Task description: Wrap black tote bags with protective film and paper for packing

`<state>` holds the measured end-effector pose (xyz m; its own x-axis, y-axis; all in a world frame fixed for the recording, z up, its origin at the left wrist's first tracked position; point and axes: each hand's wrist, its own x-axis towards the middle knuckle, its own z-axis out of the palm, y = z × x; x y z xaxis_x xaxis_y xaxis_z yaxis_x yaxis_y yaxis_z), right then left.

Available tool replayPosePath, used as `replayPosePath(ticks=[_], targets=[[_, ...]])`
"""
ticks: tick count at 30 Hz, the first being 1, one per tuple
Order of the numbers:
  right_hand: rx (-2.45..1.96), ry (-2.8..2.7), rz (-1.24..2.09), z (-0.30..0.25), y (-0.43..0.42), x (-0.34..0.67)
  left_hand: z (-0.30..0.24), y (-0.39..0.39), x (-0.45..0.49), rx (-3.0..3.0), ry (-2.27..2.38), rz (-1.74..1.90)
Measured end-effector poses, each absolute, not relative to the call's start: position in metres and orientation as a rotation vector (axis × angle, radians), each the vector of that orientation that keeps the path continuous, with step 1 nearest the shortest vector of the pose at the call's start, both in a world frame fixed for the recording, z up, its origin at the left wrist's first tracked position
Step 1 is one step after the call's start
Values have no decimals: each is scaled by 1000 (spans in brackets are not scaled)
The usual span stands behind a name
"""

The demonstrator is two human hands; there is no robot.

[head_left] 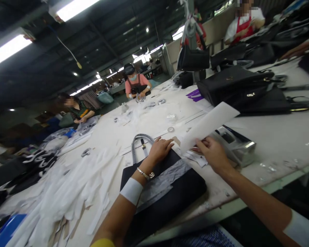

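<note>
A black handbag (pixel 180 192) lies flat at the table's front edge, with crinkled translucent wrapping across it and a wrapped handle (pixel 134 145) looping away from me. My left hand (pixel 159 151) rests on the bag's upper part, fingers stretched out and holding nothing. To the right, my right hand (pixel 212 152) pinches a white sheet (pixel 208 127) between thumb and fingers, raised above the table. Just beyond that hand stands a silvery tape dispenser (pixel 238 145), partly hidden by the sheet. Small papers (pixel 197 158) lie beneath the right hand.
Long white foam-like strips (pixel 74 185) heap at the left. Several black bags (pixel 237 89) are piled at the right, near a purple piece (pixel 195 95). A tape roll (pixel 171 129) lies mid-table. Co-workers (pixel 136 82) sit around the far side; another person's hand reaches in at the right edge.
</note>
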<state>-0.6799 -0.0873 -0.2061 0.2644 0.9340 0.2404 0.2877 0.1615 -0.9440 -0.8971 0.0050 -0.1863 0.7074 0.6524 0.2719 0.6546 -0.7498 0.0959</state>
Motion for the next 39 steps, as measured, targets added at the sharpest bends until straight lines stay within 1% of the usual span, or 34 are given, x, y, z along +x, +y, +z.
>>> replayPosePath(ticks=[4, 7, 11, 15, 16, 18, 20, 22, 24, 26, 30, 32, 35, 37, 39], targets=[[-1255, -1069, 900, -209, -71, -699, -198, 2, -904, -2723, -1123, -877], [-1188, -1188, 1064, -208, -64, -709, -207, -1, -907, -2638, -1139, -1081], [-1224, -1666, 1248, -197, -58, -707, -215, 5, -908, -2563, -1134, -1124], [-1449, -2265, 1107, -167, -47, -702, -216, 8, -907, -2499, -1165, -1076], [-1492, -2422, 1040, -160, -43, -702, -217, 9, -907, -2476, -1241, -1059], [-1507, -2629, 1074, -152, -34, -703, -220, 12, -907, -2452, -1422, -992], [-1512, -2580, 1223, -153, -28, -705, -225, 19, -907, -2464, -1561, -956], [-1562, -2265, 1259, -162, -26, -708, -230, 25, -907, -2517, -1632, -932], [-1617, -1976, 1188, -175, -30, -713, -232, 29, -908, -2561, -1654, -953], [-1691, -1852, 1066, -187, -35, -720, -234, 33, -911, -2611, -1637, -991], [-1850, -1974, 828, -191, -31, -730, -237, 41, -920, -2666, -1549, -1028], [-1927, -2139, 801, -182, -23, -734, -236, 42, -924, -2580, -1625, -1029], [-1934, -2370, 974, -168, -9, -741, -225, 38, -927, -2432, -1793, -1029], [-1894, -2379, 1139, -165, -2, -747, -217, 32, -926, -2413, -1860, -1037], [-1866, -2326, 1214, -165, 2, -751, -212, 28, -926, -2443, -1829, -1033]])
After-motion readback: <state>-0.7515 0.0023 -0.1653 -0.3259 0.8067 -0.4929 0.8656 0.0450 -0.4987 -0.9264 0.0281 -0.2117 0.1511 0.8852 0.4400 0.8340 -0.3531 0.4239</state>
